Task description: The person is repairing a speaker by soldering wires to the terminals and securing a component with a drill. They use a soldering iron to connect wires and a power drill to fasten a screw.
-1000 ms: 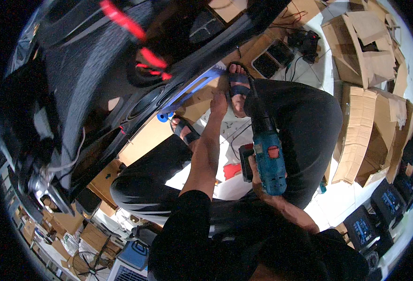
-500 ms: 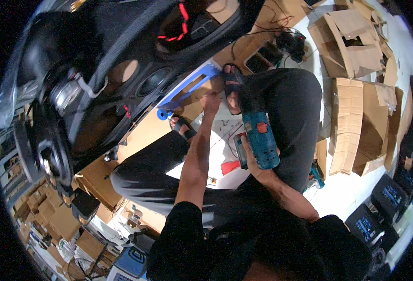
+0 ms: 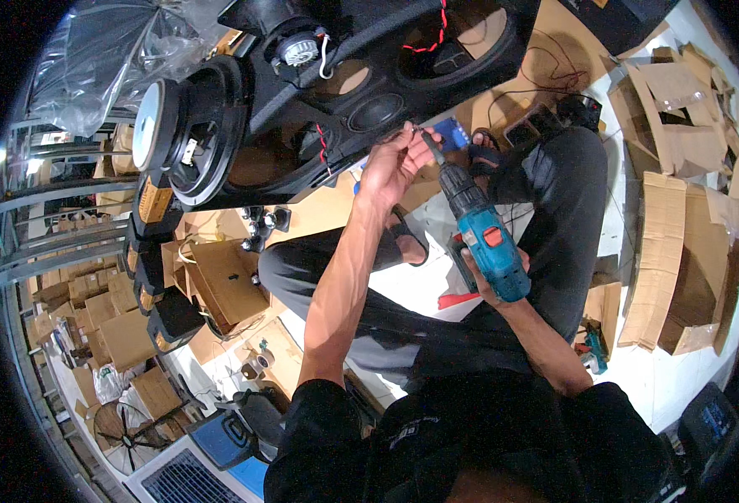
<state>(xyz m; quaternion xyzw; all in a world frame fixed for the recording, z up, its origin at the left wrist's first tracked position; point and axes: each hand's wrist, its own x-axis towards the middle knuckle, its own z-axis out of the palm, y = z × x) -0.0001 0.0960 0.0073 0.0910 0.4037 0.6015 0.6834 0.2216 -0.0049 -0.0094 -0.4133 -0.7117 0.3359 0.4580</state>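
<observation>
In my right hand (image 3: pixel 485 281) is a teal and black cordless drill (image 3: pixel 483 230), its chuck and bit pointing away from me, up and to the left. My left hand (image 3: pixel 390 168) is raised to the tip of the bit, thumb and fingers pinched together; anything small between them is too little to make out. Just beyond my left fingers lies the edge of a black carpet-covered speaker cabinet (image 3: pixel 281 126) with round openings and red wires. A blue flat piece (image 3: pixel 451 132) shows partly behind my left fingers.
A large loose speaker driver (image 3: pixel 197 142) rests at the cabinet's left end. Opened cardboard boxes (image 3: pixel 663 251) stand to my right, with another teal power tool (image 3: pixel 592 348) near them. An open carton (image 3: pixel 227 281) and a fan (image 3: pixel 126 436) are at left.
My view has turned left. My left hand has come up from the floor by the blue piece to the drill's tip. The drill, still in my right hand, now points toward the cabinet.
</observation>
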